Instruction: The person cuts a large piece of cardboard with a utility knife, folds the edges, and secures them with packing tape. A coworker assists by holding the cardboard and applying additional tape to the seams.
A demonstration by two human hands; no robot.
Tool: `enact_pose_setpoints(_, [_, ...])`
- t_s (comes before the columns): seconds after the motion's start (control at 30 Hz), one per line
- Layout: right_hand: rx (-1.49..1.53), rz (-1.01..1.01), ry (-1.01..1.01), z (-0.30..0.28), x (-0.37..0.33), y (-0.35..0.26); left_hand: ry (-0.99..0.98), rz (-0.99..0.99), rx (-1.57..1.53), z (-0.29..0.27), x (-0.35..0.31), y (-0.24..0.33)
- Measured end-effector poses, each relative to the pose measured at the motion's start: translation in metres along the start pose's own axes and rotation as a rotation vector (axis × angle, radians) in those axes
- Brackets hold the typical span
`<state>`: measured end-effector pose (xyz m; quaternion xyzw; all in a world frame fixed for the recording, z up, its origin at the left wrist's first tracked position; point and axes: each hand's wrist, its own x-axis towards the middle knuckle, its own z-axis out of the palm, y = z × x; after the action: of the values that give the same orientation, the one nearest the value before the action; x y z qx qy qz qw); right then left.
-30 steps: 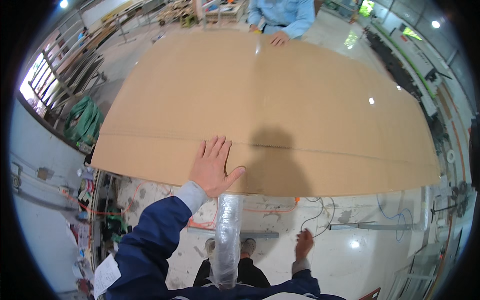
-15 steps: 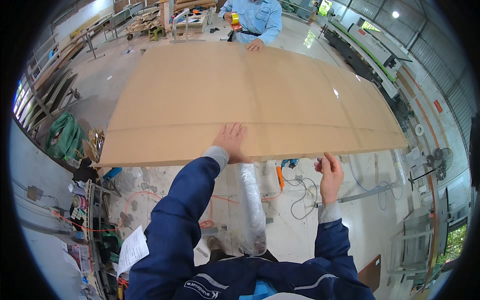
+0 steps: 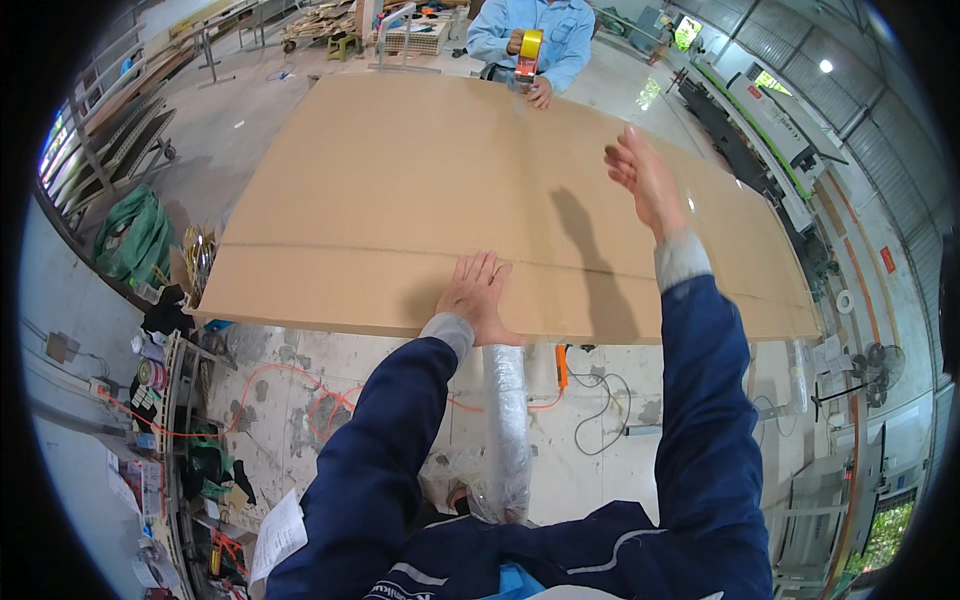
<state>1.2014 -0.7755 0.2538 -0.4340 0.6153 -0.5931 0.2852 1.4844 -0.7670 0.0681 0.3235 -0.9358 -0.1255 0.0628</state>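
A large flat cardboard package (image 3: 380, 180) lies in front of me, with bands of clear tape across it. My left hand (image 3: 477, 295) rests flat on its near edge, fingers stretched out. Raised over the right part of the cardboard is my right hand (image 3: 643, 185), empty, fingers extended and a little curled at the tips; its shadow falls on the surface. Across the package a co-worker in a light blue shirt (image 3: 570, 40) holds a tape dispenser (image 3: 528, 60) with a yellow roll at the far edge.
A plastic-wrapped roll (image 3: 506, 430) stands below the near edge. An orange cable (image 3: 265, 370) runs over the floor. Cluttered shelves (image 3: 180, 430) are on the left, a green sack (image 3: 135, 235) beyond them. A fan (image 3: 875, 370) and a long machine (image 3: 750, 120) stand at right.
My right hand has risen from below the near edge to above the cardboard, reaching forward. My left hand stays on the edge. The co-worker's tape dispenser has come down to the far edge.
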Motion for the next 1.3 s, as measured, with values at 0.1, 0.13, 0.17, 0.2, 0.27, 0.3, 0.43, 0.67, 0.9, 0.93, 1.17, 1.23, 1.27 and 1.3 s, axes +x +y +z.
enact_pose_setpoints(0.1, [-0.034,0.049,0.005,0.012,0.064,0.01,-0.006,-0.016,-0.037,-0.001,0.002,0.001])
enact_pose_setpoints(0.13, [-0.058,0.08,0.024,0.016,0.081,0.014,-0.017,-0.024,-0.049,-0.001,0.003,0.001])
enact_pose_setpoints(0.17, [-0.051,0.071,0.029,0.02,0.098,0.018,0.009,-0.021,-0.061,-0.001,0.005,0.001])
enact_pose_setpoints(0.2, [-0.046,0.082,0.054,0.024,0.112,0.023,-0.016,-0.031,-0.069,-0.001,0.006,0.0])
enact_pose_setpoints(0.27, [-0.012,0.106,0.089,0.031,0.135,0.035,0.008,-0.025,-0.072,0.0,0.008,-0.001])
enact_pose_setpoints(0.3, [0.015,0.122,0.099,0.033,0.144,0.041,0.014,-0.025,-0.087,0.0,0.008,-0.001])
enact_pose_setpoints(0.43, [0.071,0.168,0.088,0.04,0.16,0.081,0.052,-0.016,-0.102,0.001,0.008,-0.001])
enact_pose_setpoints(0.67, [-1.004,-0.275,-0.247,0.088,0.102,0.192,0.063,-0.016,-0.038,0.003,0.012,0.001])
enact_pose_setpoints(0.9, [-1.211,-0.117,-0.334,0.109,0.029,0.213,0.114,0.014,-0.038,0.009,0.009,-0.003])
enact_pose_setpoints(0.93, [-1.209,-0.102,-0.341,0.107,0.018,0.21,0.134,0.018,-0.052,0.01,0.006,-0.004])
enact_pose_setpoints(1.17, [-1.266,-0.133,-0.29,0.092,-0.076,0.197,0.528,0.294,-0.239,0.04,-0.09,0.001])
enact_pose_setpoints(1.23, [-1.258,-0.117,-0.234,0.098,-0.101,0.19,0.511,0.369,-0.504,0.068,-0.164,-0.014])
enact_pose_setpoints(1.27, [-1.245,-0.092,-0.209,0.101,-0.117,0.186,0.399,0.31,-0.56,0.084,-0.206,-0.03])
enact_pose_setpoints(1.3, [-1.231,-0.011,-0.179,0.105,-0.14,0.182,0.251,0.199,-0.695,0.1,-0.251,-0.058])
